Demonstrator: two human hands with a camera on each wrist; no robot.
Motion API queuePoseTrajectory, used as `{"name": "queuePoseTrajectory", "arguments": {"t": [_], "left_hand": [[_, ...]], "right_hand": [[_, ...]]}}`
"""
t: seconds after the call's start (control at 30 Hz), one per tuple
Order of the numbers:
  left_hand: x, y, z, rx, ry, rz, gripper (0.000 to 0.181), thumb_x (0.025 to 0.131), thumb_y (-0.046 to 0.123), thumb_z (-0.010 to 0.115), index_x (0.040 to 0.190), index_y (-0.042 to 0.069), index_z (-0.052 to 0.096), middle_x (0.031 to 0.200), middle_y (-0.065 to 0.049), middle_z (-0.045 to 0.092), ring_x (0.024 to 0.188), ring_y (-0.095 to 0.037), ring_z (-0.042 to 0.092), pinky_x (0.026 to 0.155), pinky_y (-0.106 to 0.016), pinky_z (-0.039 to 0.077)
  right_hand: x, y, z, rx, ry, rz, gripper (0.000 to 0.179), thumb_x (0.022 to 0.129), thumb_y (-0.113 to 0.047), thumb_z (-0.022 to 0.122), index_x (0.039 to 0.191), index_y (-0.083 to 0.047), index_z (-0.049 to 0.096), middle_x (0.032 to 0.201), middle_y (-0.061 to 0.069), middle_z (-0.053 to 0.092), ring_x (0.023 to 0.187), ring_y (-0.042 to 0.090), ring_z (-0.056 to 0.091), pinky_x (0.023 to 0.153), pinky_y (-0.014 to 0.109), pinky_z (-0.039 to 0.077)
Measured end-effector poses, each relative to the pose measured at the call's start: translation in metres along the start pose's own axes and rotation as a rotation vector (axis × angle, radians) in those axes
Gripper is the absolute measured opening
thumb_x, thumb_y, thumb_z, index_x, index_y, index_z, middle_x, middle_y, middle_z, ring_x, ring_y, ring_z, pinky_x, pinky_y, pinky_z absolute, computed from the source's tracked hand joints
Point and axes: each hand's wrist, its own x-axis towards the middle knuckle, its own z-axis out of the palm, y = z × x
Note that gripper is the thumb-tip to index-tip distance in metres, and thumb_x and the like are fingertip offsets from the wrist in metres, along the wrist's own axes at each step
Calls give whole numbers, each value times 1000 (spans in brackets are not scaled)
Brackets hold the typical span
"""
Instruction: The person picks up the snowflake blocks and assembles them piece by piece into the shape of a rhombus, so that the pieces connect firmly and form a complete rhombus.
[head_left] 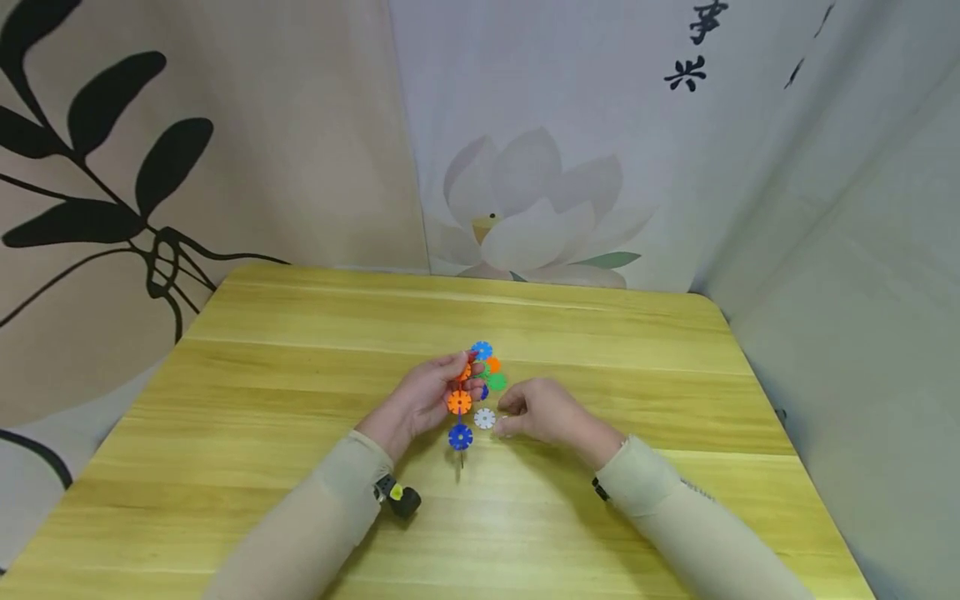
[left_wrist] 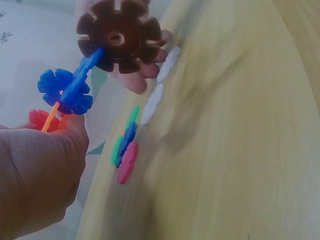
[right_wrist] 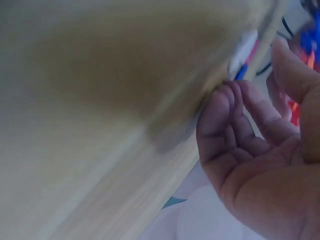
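– Please, what does the left hand (head_left: 429,393) hold?
– I see it holds a chain of notched discs (head_left: 453,401), orange and blue, over the yellowish table (head_left: 285,433).
– And the right hand (head_left: 551,412)?
– Just beside a white disc (head_left: 480,421).

Counter (head_left: 615,350): yellow wood-grain top, rounded far corners. Left backdrop (head_left: 300,125): beige fabric, large black leaf-and-stem print (head_left: 105,98). Centre backdrop (head_left: 525,67): pale fabric, lotus print (head_left: 528,217), black brush-style characters (head_left: 686,73). Right side: plain pale hanging (head_left: 862,250), soft folds. Light: pale sheen on the counter's near half.
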Motion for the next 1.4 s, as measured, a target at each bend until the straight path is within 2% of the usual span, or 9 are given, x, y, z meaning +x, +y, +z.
{"name": "queuePoseTrajectory", "arguments": {"t": [0.2, 0.47, 0.63, 0.73, 0.87, 1.03, 1.13, 1.23, 1.4], "left_hand": [[-1, -1, 2, -62, 5, 9, 36, 115, 23, 47, 143, 1, 52, 110, -4, 72, 86, -16, 71, 76, -24, 65], [-2, -3, 2, -69, 5, 20, 35, 115, 24, 48, 139, 0, 55, 112, -5, 71, 85, -15, 70, 75, -23, 65], [-2, -4, 2, -46, 2, 20, 31, 115, 23, 49, 136, 1, 58, 114, -7, 71, 85, -16, 70, 74, -23, 64], [-3, -4, 3, -26, -7, 13, 33, 115, 23, 48, 139, 2, 58, 116, -7, 70, 83, -14, 69, 73, -22, 64], [-5, -1, 4, -10, -31, 8, 36, 116, 24, 48, 143, 2, 56, 116, -7, 71, 81, -12, 65, 71, -20, 61], [-6, 0, 9, 11, -31, -4, 36, 116, 22, 48, 144, 2, 56, 113, -6, 74, 76, -9, 61, 66, -18, 57], [-6, 1, 14, 24, -25, -10, 35, 116, 22, 48, 143, 1, 57, 114, -6, 74, 74, -9, 61, 65, -17, 57], [-4, 1, 20, 38, -38, -11, 36, 116, 23, 48, 143, 2, 57, 115, -7, 73, 75, -8, 60, 65, -18, 57], [0, 2, 30, 58, -58, -25, 39, 116, 25, 48, 144, 1, 57, 112, -5, 72, 73, -7, 58, 63, -16, 55]], "right_hand": [[-8, -8, 11, -166, 30, -96, 39, 83, -25, 93, 115, -5, 80, 105, 7, 80, 95, 20, 72, 88, 40, 63], [-12, -7, 15, -175, 17, -39, 26, 85, -16, 91, 106, -8, 77, 95, 1, 73, 85, 14, 64, 79, 35, 59], [-16, 2, 13, -86, 16, 23, 25, 85, -13, 91, 94, -11, 67, 83, -2, 64, 76, 13, 56, 68, 28, 51], [-20, 13, 3, -41, 34, 26, 21, 89, -11, 88, 94, -11, 68, 83, -1, 67, 76, 11, 58, 67, 25, 51], [-15, 26, -24, 47, 94, 69, 6, 97, -12, 79, 102, -8, 77, 93, 3, 76, 83, 12, 67, 74, 27, 59], [-1, 34, -52, 324, 223, 157, 17, 104, -16, 72, 117, -8, 79, 109, 14, 78, 97, 31, 75, 88, 47, 66], [8, 35, -58, 463, 273, 148, 23, 104, -19, 73, 122, -7, 78, 116, 16, 78, 105, 35, 75, 95, 51, 65], [13, 35, -58, 524, 292, 139, 25, 103, -18, 74, 125, -6, 78, 118, 15, 79, 106, 31, 75, 95, 48, 65], [12, 36, -56, 526, 319, 143, 25, 102, -18, 75, 125, -8, 79, 120, 14, 79, 107, 27, 75, 97, 49, 65]]}}
